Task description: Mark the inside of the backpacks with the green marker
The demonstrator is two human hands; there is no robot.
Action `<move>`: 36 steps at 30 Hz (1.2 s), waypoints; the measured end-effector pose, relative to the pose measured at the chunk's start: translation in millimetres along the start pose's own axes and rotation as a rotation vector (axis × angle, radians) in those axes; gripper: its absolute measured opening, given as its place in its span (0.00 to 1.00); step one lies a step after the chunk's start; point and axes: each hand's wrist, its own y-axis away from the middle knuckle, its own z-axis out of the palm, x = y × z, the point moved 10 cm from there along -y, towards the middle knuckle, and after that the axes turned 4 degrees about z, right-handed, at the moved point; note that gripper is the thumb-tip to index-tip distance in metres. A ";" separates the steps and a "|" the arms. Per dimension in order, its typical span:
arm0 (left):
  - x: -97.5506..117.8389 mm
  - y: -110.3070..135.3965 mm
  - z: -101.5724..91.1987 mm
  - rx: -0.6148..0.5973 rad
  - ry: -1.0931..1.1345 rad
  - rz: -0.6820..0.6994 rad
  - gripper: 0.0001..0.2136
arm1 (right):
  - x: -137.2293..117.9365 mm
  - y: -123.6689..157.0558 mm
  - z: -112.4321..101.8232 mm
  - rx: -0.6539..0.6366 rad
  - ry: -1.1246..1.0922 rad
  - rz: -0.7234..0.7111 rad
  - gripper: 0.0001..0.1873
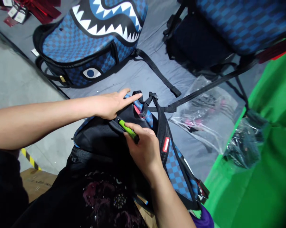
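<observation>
So we're pinching a lime-green pen-shaped tool [128, 129] in our right hand [145, 147], tip slanting just beside our left hand [109, 104]. That one's half-spread on the checkered backpack [175, 169], grip unclear.

Near backpack [102, 139] at centre, pen-like tool [128, 129] over it in right hand [144, 147]. On counter [154, 44]: second backpack [86, 44] at 11 o'clock, third backpack [228, 34] at 1, plastic bag [204, 109] at 2. Carton [36, 182] at 8.
</observation>
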 end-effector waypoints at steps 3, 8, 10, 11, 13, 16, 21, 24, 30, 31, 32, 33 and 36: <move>-0.9 -1.3 0.8 0.013 0.003 0.009 0.54 | 2.1 1.0 -2.4 0.025 -0.004 0.006 0.14; -2.2 -1.9 2.0 0.021 -0.005 0.011 0.55 | 4.2 2.6 -5.1 0.087 -0.030 0.017 0.11; -1.5 -1.2 1.7 0.013 0.002 0.006 0.55 | 4.8 3.1 -7.1 0.131 -0.034 0.023 0.10; -1.0 -0.8 1.7 0.007 0.005 0.005 0.55 | 5.2 3.3 -8.2 0.154 -0.038 0.026 0.09; 0.0 -0.3 0.8 0.007 0.003 0.002 0.54 | 5.3 2.9 -7.3 0.161 -0.051 0.027 0.09; 1.0 0.1 -1.0 0.023 -0.006 0.000 0.54 | 5.2 2.8 -5.5 0.147 -0.062 0.030 0.10; 0.9 0.2 -0.8 0.020 -0.003 -0.016 0.54 | 5.9 5.4 -11.5 0.176 -0.080 0.011 0.09; -0.6 -0.3 -1.0 0.018 0.006 -0.033 0.54 | 9.5 2.3 -6.6 0.156 -0.077 0.017 0.09; 0.2 3.4 -3.0 0.060 -0.006 0.019 0.53 | -6.6 6.0 -13.6 0.100 -0.045 0.038 0.07; -1.7 4.0 -2.7 0.073 -0.008 0.022 0.52 | -11.6 11.7 -25.3 0.110 -0.060 0.025 0.07; -4.3 4.1 -1.9 0.084 -0.012 0.023 0.52 | -14.3 19.0 -41.7 0.143 -0.089 0.011 0.06; -7.1 3.5 -0.5 0.094 -0.018 0.024 0.52 | -13.0 28.0 -63.8 0.221 -0.126 0.000 0.06; -14.4 0.7 4.1 0.125 -0.044 0.028 0.52 | 28.2 69.0 -147.0 0.677 -0.099 0.034 0.09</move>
